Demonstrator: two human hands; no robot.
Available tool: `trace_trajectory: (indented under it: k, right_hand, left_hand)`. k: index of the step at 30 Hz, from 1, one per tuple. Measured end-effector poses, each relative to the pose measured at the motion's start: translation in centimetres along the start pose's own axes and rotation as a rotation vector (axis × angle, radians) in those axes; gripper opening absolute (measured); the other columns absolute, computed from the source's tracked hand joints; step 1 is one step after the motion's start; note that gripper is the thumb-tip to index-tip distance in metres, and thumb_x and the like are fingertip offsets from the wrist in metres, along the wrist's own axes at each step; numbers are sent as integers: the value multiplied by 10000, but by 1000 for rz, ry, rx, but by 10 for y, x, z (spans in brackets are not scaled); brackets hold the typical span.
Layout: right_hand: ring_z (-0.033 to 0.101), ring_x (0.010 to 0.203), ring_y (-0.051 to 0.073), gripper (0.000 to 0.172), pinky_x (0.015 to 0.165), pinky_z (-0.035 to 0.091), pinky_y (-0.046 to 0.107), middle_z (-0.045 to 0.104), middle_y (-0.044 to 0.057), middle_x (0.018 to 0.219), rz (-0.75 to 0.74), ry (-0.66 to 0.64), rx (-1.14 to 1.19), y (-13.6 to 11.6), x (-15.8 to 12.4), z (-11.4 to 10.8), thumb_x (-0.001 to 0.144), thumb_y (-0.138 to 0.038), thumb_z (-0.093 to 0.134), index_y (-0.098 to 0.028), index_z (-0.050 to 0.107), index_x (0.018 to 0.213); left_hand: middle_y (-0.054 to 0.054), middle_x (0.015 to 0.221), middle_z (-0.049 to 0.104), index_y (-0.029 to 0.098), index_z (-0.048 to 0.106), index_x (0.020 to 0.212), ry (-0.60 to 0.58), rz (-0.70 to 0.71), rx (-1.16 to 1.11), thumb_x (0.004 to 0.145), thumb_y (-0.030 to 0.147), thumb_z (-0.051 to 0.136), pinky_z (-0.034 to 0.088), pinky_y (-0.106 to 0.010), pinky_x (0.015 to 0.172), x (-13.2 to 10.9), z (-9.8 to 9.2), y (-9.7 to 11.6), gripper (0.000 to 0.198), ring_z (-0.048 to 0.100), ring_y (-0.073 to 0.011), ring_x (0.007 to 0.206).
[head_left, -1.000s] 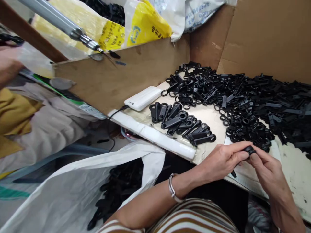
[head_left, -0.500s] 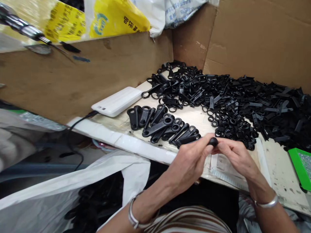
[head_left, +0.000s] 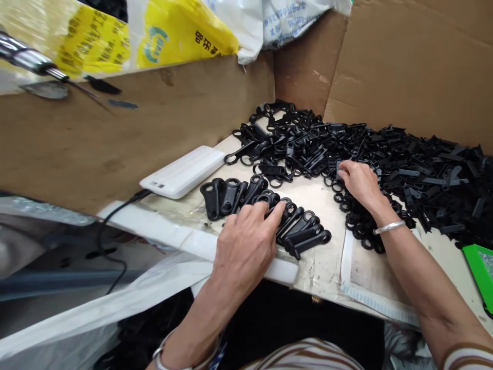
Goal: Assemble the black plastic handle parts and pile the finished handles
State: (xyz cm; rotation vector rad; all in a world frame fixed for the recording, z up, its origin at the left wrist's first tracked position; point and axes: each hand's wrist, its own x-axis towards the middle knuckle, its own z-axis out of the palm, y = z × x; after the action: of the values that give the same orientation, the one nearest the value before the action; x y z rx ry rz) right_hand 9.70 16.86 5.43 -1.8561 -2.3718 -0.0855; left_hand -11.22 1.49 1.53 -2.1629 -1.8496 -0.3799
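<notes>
Several black plastic lever arms with ring ends [head_left: 308, 241] lie side by side in a row along the near part of the tabletop. My left hand [head_left: 246, 241] is over the middle of this row, palm down. Its index and middle fingers are apart and reach onto the arms; the thumb is hidden. Farther right, my right hand [head_left: 360, 185] pinches a small flat black plastic piece [head_left: 339, 169] at the edge of the big heap of black parts [head_left: 419, 174]. Small black toothed rings [head_left: 356, 228] lie partly under that wrist.
A white power bank [head_left: 183, 172] with a black cable [head_left: 123, 203] lies left of the row. Cardboard walls [head_left: 416, 72] enclose the back. An electric screwdriver [head_left: 33, 56] hangs at upper left. A green-edged box [head_left: 477, 272] sits at right. White foam [head_left: 162, 231] lines the front edge.
My hands were together around a small black part and have now separated. The left moved left onto the row of lever arms; the right reached forward to the heap and took hold of a piece.
</notes>
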Motion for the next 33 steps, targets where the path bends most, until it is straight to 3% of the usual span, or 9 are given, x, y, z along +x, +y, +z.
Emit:
trace_trajectory:
  k: [6,10,12,15,18,22,25,30,33]
  right_hand:
    - [635,1065,294,213,825,500,375,655,117,1195,-102,15,11,-14,22,13,851,-243,651,-215,721,1050]
    - [675,995,249,184,840,527,345,708,100,1090,-85,33,104,2,31,8,881,-221,597,-187,751,976]
    - [704,884,221,230,777,560,329,734,93,984,3,116,311,18,22,-3,901,-238,558,-155,744,1010]
    - [714,729,181,196,692,600,306,740,69,835,210,246,961,36,-19,-19,840,-270,653,-132,742,947]
    - [721,727,156,245,718,621,290,751,53,819,283,99,1468,28,-84,-23,754,-339,775,-174,746,933]
    - [726,707,182,253,673,630,307,761,58,791,346,-216,1699,1,-157,-9,750,-403,772,-192,769,889]
    - [717,678,187,246,620,619,313,759,45,789,318,-255,1547,10,-179,0,788,-439,719,-208,772,855]
    - [699,845,217,220,776,580,377,748,69,971,163,217,678,68,-162,-3,891,-347,611,-218,744,1009]
    - [626,1054,262,296,868,534,420,672,97,1215,-70,249,244,83,-131,-5,932,-241,529,-234,672,1192]
  left_hand:
    - [-107,956,661,185,643,1182,54,-50,-57,955,217,452,397,-404,724,5,0,-3,298,597,-272,837]
    - [-121,1013,698,190,651,1138,118,-44,-193,971,280,467,419,-429,780,3,-3,-8,264,628,-283,926]
    - [-121,1029,712,186,668,1090,222,-90,-339,963,293,494,441,-438,834,2,-8,-6,241,640,-283,978]
    - [-73,988,740,199,695,1001,308,-209,-752,943,295,542,493,-386,871,1,-16,10,190,675,-228,944]
    - [-61,1054,751,191,665,1116,67,-329,-1359,918,367,584,534,-333,866,6,-20,42,277,698,-199,957]
    - [-116,1191,706,148,580,1223,-255,-464,-1957,842,424,672,523,-332,925,15,-11,88,480,660,-226,1101]
    - [-104,1017,743,133,592,1113,-330,-545,-2146,821,393,693,529,-330,856,19,-5,109,404,697,-213,957]
    - [-18,752,689,127,567,1094,-413,-462,-2089,836,315,659,476,-254,653,19,-6,117,333,606,-108,619]
    - [-26,812,672,125,542,1136,-505,-465,-2073,831,305,646,411,-220,526,19,-4,120,369,526,-71,530]
